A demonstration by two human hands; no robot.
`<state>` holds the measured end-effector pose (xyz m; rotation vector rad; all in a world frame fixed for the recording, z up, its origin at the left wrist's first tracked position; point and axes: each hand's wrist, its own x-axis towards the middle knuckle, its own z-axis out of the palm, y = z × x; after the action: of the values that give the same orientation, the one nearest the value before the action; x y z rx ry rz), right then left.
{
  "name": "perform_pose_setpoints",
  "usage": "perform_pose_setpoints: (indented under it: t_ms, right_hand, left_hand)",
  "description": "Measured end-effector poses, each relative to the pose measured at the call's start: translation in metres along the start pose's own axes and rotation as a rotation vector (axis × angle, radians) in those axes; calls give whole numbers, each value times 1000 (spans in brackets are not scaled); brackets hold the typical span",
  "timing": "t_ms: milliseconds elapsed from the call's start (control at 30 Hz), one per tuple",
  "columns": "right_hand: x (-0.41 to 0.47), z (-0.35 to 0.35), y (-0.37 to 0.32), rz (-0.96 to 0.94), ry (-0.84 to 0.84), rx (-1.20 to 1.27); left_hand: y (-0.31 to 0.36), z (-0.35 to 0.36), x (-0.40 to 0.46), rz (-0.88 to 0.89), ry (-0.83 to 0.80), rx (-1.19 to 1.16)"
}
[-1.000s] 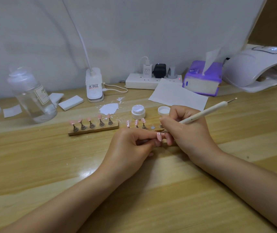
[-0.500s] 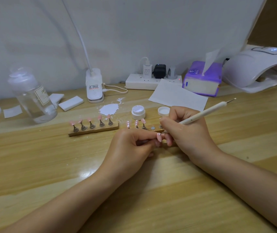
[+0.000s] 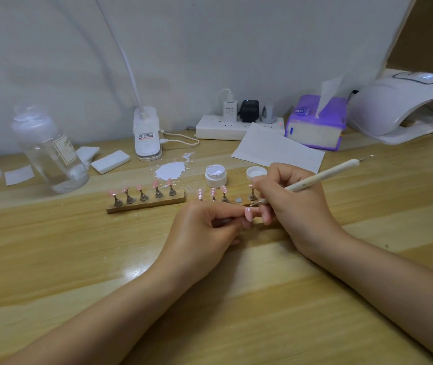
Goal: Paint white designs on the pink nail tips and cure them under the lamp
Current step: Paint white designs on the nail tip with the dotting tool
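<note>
My left hand [image 3: 205, 227] pinches a small stand carrying a pink nail tip [image 3: 248, 214] with white dots. My right hand [image 3: 289, 204] grips a cream dotting pen [image 3: 323, 176], and its metal point sits at the top of that tip. Behind my hands, a wooden holder [image 3: 147, 205] carries several plain pink tips on metal stands. A second row [image 3: 213, 194] to its right has tips with white dots and one bare magnet. An open jar of white gel [image 3: 215, 175] and its lid [image 3: 255, 172] stand behind them. The white curing lamp [image 3: 404, 106] is at the far right.
A clear bottle [image 3: 49, 151] stands at the left with white pads [image 3: 110, 161] beside it. A desk-light base [image 3: 147, 135], power strip [image 3: 236, 125], purple tissue pack [image 3: 315, 125] and paper sheet [image 3: 276, 148] line the back. White paint is smeared on the table [image 3: 170, 170].
The pen tip shifts very slightly on the held nail tip. Both hands stay in place.
</note>
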<state>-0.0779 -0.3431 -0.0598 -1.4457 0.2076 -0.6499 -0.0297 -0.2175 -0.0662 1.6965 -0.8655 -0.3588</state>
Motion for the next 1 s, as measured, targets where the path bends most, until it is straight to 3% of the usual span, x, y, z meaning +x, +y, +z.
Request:
perform_pose_setpoints:
  t_ms: [1000]
  right_hand:
    - [-7,2,-5,-53,-79,-77]
  left_hand:
    - [1,0,0,-5,-13,-8]
